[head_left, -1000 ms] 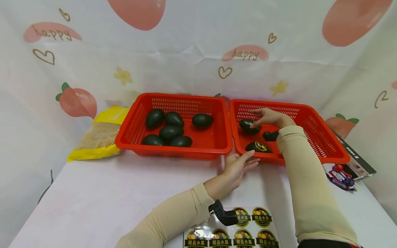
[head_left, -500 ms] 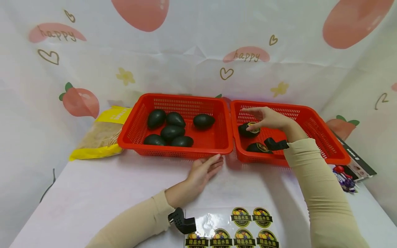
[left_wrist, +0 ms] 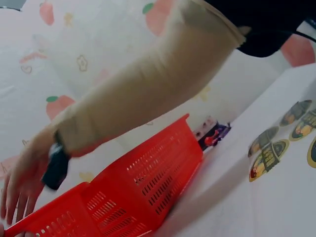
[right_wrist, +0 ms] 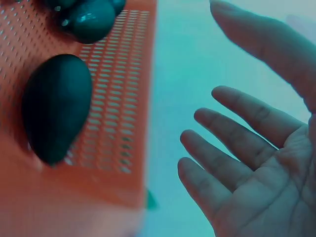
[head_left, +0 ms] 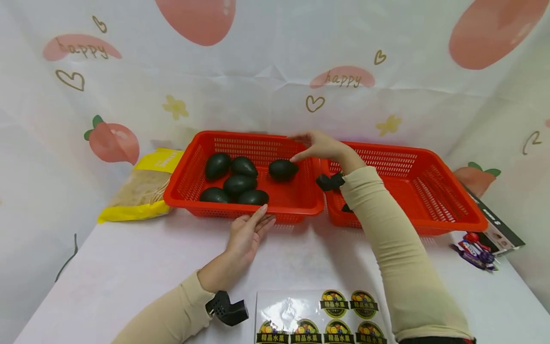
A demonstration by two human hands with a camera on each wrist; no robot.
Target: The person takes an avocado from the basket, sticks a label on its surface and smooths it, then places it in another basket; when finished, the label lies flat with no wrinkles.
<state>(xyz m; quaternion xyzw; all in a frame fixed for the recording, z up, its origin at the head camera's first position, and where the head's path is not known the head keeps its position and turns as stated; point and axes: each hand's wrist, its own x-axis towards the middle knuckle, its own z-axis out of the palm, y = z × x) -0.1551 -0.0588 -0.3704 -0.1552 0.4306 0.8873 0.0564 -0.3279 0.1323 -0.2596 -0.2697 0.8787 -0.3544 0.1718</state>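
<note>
My right hand [head_left: 320, 145] hangs above the right end of the left red basket [head_left: 253, 207], fingers spread and nothing in them. Just below and left of its thumb lies a single dark avocado [head_left: 283, 170], also seen in the right wrist view as an avocado [right_wrist: 58, 106] apart from the spread hand [right_wrist: 266, 182]. Several more dark avocados [head_left: 239, 185] lie grouped in the basket's left half. At that basket's front rim is my left hand [head_left: 246, 237], its fingers extended under the edge and its thumb by the rim.
The right red basket [head_left: 429, 224] stands beside it; the right arm mostly hides the avocados in it. A sheet of round fruit stickers [head_left: 294, 306] lies at the front. A yellow bag [head_left: 139, 186] is at left; wrapped candies [head_left: 477, 251] and a dark box [head_left: 498, 227] at right.
My right hand has left the stickered avocados in the right basket and moved left over the left basket. My left hand has slid left from the right basket's rim to the left basket's.
</note>
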